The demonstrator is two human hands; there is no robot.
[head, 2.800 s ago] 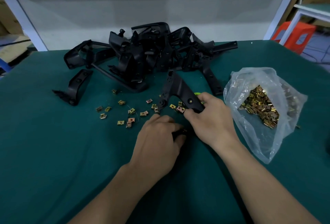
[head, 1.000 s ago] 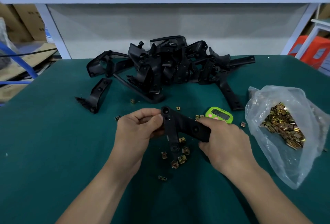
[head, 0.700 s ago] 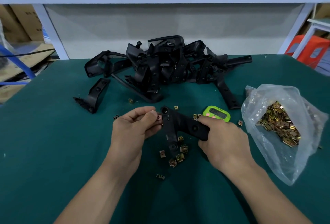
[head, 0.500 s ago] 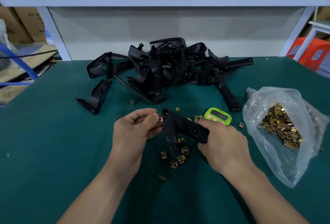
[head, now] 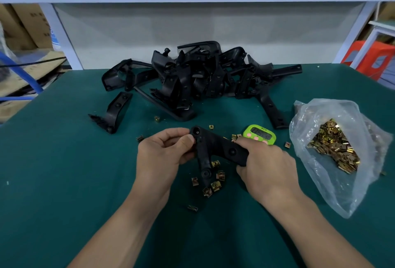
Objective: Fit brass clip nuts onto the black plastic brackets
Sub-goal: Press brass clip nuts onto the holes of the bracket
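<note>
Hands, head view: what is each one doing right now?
Left hand: curled, pinching the upper end of the black bracket; a clip nut under the thumb cannot be told.
Right hand: closed, gripping the bracket's right arm.

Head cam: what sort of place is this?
Likely a factory or workshop assembly bench: a heap of black brackets on the green table, a bag of brass clip nuts, a green timer. The left hand and right hand grip one bracket.

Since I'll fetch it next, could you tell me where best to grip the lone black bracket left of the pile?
Probably pinch the lone bracket across its straight, flat arm, coming from the left; the bracket pile crowds its right.
</note>
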